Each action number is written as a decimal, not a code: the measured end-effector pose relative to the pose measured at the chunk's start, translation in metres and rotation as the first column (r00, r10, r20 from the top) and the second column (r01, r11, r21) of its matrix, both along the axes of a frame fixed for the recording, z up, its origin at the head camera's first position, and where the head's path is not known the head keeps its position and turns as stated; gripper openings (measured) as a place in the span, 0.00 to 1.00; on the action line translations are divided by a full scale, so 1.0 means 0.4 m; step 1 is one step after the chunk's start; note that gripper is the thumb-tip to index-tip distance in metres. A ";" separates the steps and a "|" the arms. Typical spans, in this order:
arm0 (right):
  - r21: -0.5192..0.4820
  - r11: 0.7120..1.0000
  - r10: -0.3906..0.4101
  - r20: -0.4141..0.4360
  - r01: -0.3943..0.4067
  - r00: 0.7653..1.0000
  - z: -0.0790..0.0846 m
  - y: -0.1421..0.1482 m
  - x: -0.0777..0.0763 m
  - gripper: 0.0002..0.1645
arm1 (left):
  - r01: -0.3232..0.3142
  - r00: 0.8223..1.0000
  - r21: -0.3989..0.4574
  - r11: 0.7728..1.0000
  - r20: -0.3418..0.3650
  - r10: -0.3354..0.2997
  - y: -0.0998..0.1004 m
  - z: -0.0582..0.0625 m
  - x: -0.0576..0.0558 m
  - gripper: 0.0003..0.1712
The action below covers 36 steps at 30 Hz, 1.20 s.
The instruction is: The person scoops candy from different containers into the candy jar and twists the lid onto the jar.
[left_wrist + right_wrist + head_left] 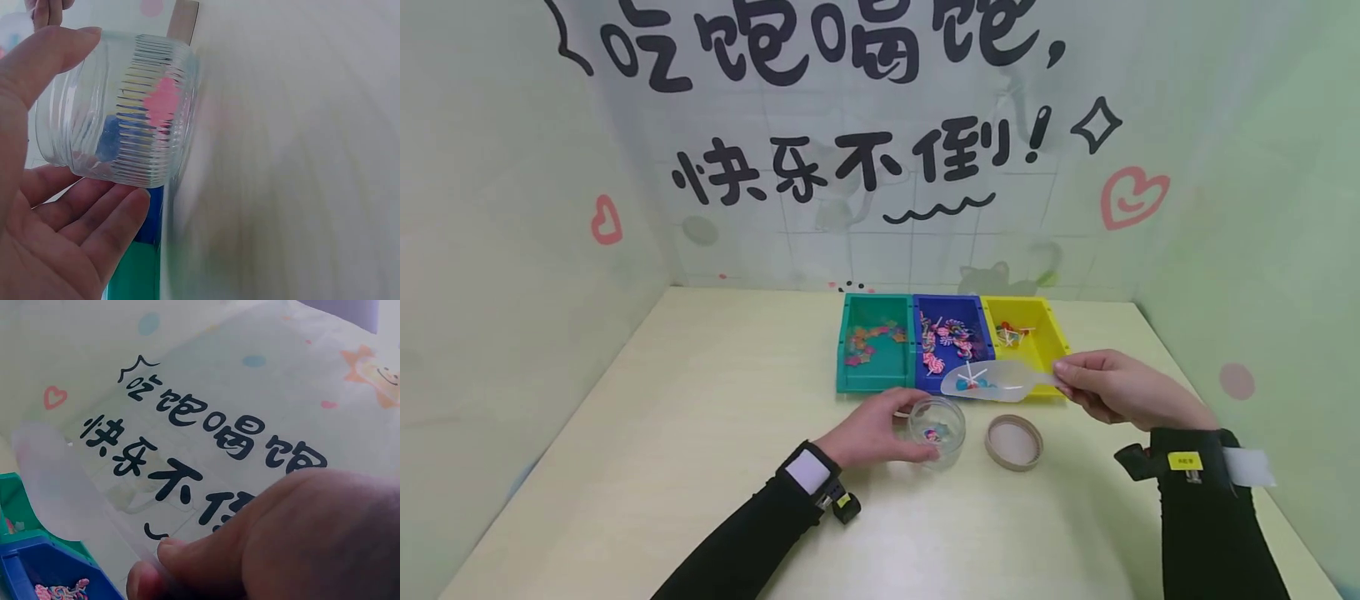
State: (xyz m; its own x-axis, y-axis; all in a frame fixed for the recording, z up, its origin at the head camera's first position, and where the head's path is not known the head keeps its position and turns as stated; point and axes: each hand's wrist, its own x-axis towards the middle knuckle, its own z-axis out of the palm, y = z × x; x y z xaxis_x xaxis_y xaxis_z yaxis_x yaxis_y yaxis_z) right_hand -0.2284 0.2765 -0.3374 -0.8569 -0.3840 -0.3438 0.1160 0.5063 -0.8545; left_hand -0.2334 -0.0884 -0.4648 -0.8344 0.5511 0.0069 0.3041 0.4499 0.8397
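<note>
Mid-frame, left to right, stand a green rectangular plastic bin, blue rectangular plastic bin and yellow rectangular plastic bin; below are a clear round jar left, tan round lid right; a translucent plastic scoop overlaps blue and yellow

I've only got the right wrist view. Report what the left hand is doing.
Observer: The left hand holds a clear jar, thumb on one side and fingers on the other.
Operator: Tell me what's in the scoop; I can't make it out.
Observer: Small pieces with white sticks, some of them blue.
Operator: Now name what adjoins the blue bin on the side away from the green one.
Observer: A yellow bin, with more stick-ended pieces inside.
</note>
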 end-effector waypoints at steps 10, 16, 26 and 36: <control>0.167 0.984 0.064 -0.021 -0.060 0.998 -0.018 -0.029 0.007 0.20 | 0.014 1.000 -0.010 1.000 0.027 -0.014 0.012 0.004 -0.003 0.47; 0.263 0.962 0.099 -0.064 -0.079 0.993 -0.007 -0.049 0.017 0.20 | 0.012 0.999 -0.023 1.000 0.032 -0.012 0.017 0.005 -0.001 0.48; 0.271 0.958 0.124 -0.081 -0.097 0.989 0.011 -0.047 0.021 0.21 | 0.018 0.999 -0.022 1.000 0.033 -0.017 0.019 0.006 -0.004 0.47; 0.246 0.967 0.081 -0.051 -0.066 0.995 0.004 -0.054 0.007 0.20 | 0.003 1.000 -0.012 1.000 0.007 -0.003 0.002 0.006 0.006 0.46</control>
State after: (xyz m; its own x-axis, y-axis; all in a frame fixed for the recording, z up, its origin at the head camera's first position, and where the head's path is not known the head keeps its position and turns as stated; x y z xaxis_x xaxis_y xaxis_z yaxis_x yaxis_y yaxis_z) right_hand -0.2256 0.2547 -0.3357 -0.8512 -0.3580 -0.3839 0.0230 0.7052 -0.7087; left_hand -0.2312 -0.0878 -0.4624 -0.8328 0.5536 -0.0053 0.2999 0.4590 0.8363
